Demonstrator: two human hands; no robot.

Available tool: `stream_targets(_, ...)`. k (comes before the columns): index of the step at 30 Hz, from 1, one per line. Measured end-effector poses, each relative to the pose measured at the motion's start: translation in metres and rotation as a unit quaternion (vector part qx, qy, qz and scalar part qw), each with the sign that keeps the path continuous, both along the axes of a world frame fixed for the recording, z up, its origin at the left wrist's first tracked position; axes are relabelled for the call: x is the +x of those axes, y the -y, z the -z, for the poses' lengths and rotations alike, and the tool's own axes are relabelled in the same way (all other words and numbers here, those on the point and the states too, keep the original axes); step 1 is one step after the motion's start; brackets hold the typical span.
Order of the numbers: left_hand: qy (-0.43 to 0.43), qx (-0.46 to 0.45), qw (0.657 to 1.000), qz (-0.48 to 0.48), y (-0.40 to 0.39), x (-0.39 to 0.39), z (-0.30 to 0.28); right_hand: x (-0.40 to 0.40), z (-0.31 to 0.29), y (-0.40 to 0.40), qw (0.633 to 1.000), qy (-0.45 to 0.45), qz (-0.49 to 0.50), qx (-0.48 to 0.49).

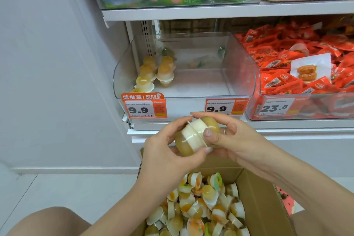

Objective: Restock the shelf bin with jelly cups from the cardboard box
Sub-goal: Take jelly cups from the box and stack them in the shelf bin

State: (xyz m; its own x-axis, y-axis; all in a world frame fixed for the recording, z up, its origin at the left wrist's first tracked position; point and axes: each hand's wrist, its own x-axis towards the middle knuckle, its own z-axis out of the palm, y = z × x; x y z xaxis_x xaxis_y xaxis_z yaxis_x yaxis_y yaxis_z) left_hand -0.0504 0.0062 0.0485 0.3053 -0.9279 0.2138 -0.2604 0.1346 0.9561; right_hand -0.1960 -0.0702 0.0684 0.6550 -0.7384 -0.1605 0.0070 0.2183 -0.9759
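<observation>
Both hands are curled round a pair of jelly cups [197, 136] pressed lid to lid: the left hand [164, 147] cradles the nearer cup from below with its thumb on the rim, and the right hand [229, 140] pinches the far one between thumb and fingers. The pair hangs in the air, above the near box [254, 193] and in front of the bin [241, 74]. I'd say the risk is the two cups parting on the way up, since nothing seems to join them but the squeeze; one could drop back or roll off the shelf lip. The bin is clear plastic and mostly bare, with a few cups stacked at its far left. Price tags [143, 108] hang along the front. Red packets [298, 67] fill the next bin to the right; a pale wall stands to the left.
</observation>
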Motion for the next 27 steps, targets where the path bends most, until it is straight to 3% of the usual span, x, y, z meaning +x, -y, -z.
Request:
stream_targets(17,0.125,-0.061,0.99,0.015,-0.002,0.005,0.002,0.008,0.0,-0.001,0.999,-0.053,-0.002,0.014)
stream_targets(20,0.141,-0.037,0.989,0.032,0.003,0.019,-0.014,0.012,-0.018,0.009,0.993,-0.098,0.034,-0.065)
stream_targets(23,0.126,-0.032,0.987,-0.095,0.011,0.051,-0.035,0.023,-0.05,0.043,0.972,-0.121,0.109,-0.17)
stream_targets(25,0.144,-0.005,0.972,-0.184,0.02,0.08,-0.041,0.042,-0.07,0.074,0.935,-0.179,0.115,-0.284)
stream_targets(27,0.203,0.073,0.954,-0.207,0.029,0.108,-0.037,0.072,-0.076,0.106,0.886,-0.26,0.09,-0.373)
